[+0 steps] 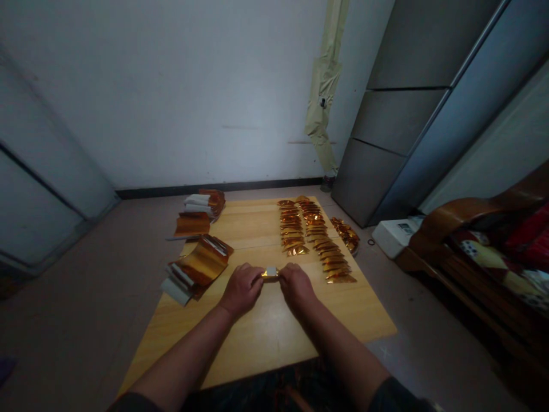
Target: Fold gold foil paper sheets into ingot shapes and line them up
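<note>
Between my two hands, over the middle of the wooden table, is a small piece of gold foil paper [270, 276] with a pale face showing on top. The fingers of my left hand [244, 286] pinch its left end. My right hand [297, 284] is closed on the right end. On the left of the table lie fanned stacks of gold foil sheets [205, 260] with white backs. To the right stand two rows of folded gold foil pieces, an inner row [291, 226] and a longer outer row [328, 252].
The wooden table [257, 343] stands on a tiled floor near a white wall. Beyond its right edge sits a container heaped with gold foil pieces [345, 233]. A grey refrigerator [386, 126], a white box [392, 237] and a carved wooden seat [446, 229] are farther right.
</note>
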The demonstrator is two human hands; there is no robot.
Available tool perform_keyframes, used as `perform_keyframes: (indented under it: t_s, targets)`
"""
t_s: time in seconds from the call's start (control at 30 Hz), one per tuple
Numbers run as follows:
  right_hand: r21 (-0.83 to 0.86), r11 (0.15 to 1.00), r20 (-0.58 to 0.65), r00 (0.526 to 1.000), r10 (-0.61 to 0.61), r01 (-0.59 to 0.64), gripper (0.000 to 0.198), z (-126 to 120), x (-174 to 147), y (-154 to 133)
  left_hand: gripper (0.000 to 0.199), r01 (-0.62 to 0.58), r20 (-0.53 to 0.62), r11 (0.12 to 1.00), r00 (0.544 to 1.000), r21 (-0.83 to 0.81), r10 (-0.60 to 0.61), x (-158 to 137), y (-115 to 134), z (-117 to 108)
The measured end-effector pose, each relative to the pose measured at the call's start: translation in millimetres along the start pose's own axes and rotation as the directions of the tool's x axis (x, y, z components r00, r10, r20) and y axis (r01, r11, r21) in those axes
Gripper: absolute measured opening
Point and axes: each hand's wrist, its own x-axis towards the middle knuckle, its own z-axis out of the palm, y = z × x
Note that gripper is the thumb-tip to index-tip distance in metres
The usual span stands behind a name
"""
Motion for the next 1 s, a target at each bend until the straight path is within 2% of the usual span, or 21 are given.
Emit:
perform_keyframes:
  t_s: [0.13,0.27,0.43,0.73,1.0]
  targets:
    - [0.013,0.999,0.029,0.999,0.045,-0.045,0.022,-7.4,1.6,-2.7,0.021,0.169,0.000,0.982,0.985,-0.089,-0.170,2.7,-4.0,5.3]
    - [0.014,0.995,0.027,0.994,0.102,-0.102,0.019,-7.1,2.5,-7.5,0.018,0.225,0.015,0.972,0.974,-0.066,-0.224,8.4,-1.9,9.0]
    - [-0.039,0.981,0.018,0.981,0.193,-0.192,0.020,-0.9,5.0,-11.5,0.018,0.343,0.045,0.939,0.939,-0.027,-0.342,13.9,5.7,10.0]
    - [-0.166,0.965,0.079,0.972,0.220,-0.205,0.019,1.5,10.6,-12.7,0.019,0.398,0.058,0.913,0.913,0.085,-0.403,14.3,14.6,14.6]
    - [-0.130,0.964,0.073,0.968,0.241,-0.231,0.020,-3.4,11.0,-15.8,0.017,0.430,0.052,0.900,0.900,0.069,-0.433,15.6,16.8,13.9]
